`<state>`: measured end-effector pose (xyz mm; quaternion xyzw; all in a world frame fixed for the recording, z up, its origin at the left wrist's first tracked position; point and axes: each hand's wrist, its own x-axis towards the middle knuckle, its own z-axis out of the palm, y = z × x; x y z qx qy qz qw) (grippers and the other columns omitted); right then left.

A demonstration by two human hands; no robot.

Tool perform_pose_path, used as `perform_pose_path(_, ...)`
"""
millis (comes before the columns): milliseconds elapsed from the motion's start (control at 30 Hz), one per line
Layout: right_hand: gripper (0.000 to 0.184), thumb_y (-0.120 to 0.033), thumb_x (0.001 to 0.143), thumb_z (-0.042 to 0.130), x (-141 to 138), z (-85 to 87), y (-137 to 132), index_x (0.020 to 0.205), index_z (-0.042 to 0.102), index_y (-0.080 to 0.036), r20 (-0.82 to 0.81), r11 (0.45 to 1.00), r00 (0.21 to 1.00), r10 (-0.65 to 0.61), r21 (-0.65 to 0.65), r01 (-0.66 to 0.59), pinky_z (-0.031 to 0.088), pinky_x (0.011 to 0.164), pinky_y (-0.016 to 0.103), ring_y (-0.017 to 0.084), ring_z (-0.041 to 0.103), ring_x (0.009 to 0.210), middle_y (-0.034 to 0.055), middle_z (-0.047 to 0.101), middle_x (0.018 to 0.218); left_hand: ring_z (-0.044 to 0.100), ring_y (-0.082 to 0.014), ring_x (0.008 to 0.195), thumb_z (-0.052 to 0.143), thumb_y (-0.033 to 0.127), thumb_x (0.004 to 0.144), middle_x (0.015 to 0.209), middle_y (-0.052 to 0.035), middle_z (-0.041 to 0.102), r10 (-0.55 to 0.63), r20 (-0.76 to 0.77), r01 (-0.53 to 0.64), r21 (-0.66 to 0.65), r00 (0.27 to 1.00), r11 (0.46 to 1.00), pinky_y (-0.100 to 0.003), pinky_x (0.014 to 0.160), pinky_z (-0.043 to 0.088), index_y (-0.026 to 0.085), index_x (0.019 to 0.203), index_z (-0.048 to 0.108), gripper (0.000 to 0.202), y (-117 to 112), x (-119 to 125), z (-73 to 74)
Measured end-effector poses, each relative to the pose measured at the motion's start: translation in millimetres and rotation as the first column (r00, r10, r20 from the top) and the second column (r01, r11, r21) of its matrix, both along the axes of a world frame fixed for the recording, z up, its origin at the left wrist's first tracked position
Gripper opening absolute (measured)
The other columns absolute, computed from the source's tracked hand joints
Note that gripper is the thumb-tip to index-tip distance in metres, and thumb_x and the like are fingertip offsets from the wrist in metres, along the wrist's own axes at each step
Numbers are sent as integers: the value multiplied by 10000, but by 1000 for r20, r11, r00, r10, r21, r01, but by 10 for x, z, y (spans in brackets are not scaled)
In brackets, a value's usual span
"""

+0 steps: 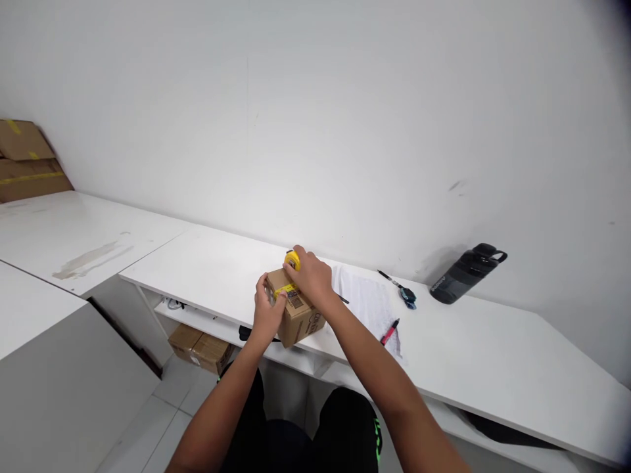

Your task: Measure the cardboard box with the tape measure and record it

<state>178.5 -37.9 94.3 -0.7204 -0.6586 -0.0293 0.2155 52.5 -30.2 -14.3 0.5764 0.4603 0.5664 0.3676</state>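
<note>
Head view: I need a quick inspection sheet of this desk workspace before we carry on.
Surface: white laminate desk; stained patch on the adjoining white counter.
Job's things: small brown cardboard box with a yellow tape strip across its top; yellow round object at its far edge.
Clutter: white paper sheet, red marker pen, black pen, dark grey bottle lying on its side.
Grippers: left hand grips the box's near side, thumb on the strip; right hand grasps the yellow round object.
Cables: thin cords on the lower shelf, unclear.
Surroundings: white wall; brown cartons under the desk; flattened cardboard far left.
</note>
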Motion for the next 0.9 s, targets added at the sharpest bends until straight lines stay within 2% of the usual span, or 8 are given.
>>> perform_pose_path(133, 462, -451, 892, 516, -78, 37, 343, 1315, 476, -270, -77, 999, 996, 44, 32, -42, 432, 720, 315, 245, 636, 893, 81, 651, 1077, 396, -257, 1345, 576, 336, 843, 1418, -143, 423, -15, 34, 15, 7, 999, 1000, -407, 1092, 352, 197, 1399, 313, 630, -38, -38, 31)
perform_pose_path(267, 540, -525, 844, 562, 61, 27, 270, 1331, 472, -310, -339, 988, 937, 84, 154, -33, 457, 778, 346, 241, 625, 943, 41, 667, 1086, 383, -258, 1359, 600, 349, 826, 1430, -152, 406, -1, 127, -4, 40, 992, 999, -401, 1058, 397, 219, 1376, 316, 633, -91, -174, -109)
perform_pose_path(400, 638, -586, 736, 651, 280, -64, 44, 1272, 523, -264, -676, 959, 702, 226, 281, -38, 500, 760, 338, 207, 627, 876, 32, 663, 1044, 359, -265, 1383, 574, 444, 840, 1490, -162, 342, -43, 278, 6, 134, 960, 991, -432, 1081, 371, 244, 1401, 276, 667, -105, -423, -395)
perform_pose_path(533, 585, -509, 695, 713, 326, -248, -26, 1193, 567, -239, -772, 943, 548, 323, 314, -114, 514, 750, 331, 194, 616, 853, 29, 649, 1013, 400, -250, 1357, 546, 446, 865, 1546, -127, 284, -22, 288, -5, 93, 957, 996, -442, 1093, 355, 282, 1417, 304, 624, -24, -676, -543)
perform_pose_path(600, 612, -474, 677, 736, 260, -335, 8, 1220, 551, -260, -761, 936, 546, 352, 302, -182, 506, 803, 342, 197, 610, 906, 25, 636, 1069, 416, -245, 1345, 573, 389, 848, 1529, -92, 337, -36, 196, 27, 48, 980, 999, -423, 1103, 347, 268, 1313, 475, 490, 22, -741, -517)
perform_pose_path(700, 624, -482, 675, 737, 106, -406, 99, 1226, 523, -282, -736, 930, 571, 363, 256, -262, 494, 831, 357, 200, 605, 936, 15, 627, 1104, 440, -240, 1324, 579, 339, 830, 1421, -74, 491, 69, 150, -63, -39, 986, 997, -397, 1096, 356, 233, 1126, 625, 318, 38, -748, -396)
perform_pose_path(767, 595, -495, 690, 725, -2, -405, 164, 1204, 513, -283, -693, 916, 608, 388, 218, -336, 489, 814, 359, 200, 606, 915, 8, 635, 1077, 498, -238, 1267, 546, 376, 861, 1333, -84, 572, 121, 212, -98, -118, 970, 988, -397, 1075, 379, 216, 1156, 619, 344, 7, -724, -298)
perform_pose_path(900, 595, -484, 716, 713, -215, -340, 277, 1225, 471, -293, -526, 858, 695, 490, 153, -490, 464, 815, 365, 206, 604, 910, 5, 635, 1081, 519, -251, 1245, 504, 532, 890, 1345, -110, 570, 45, 310, 13, -180, 950, 984, -390, 1058, 390, 190, 1302, 534, 537, -75, -711, -153)
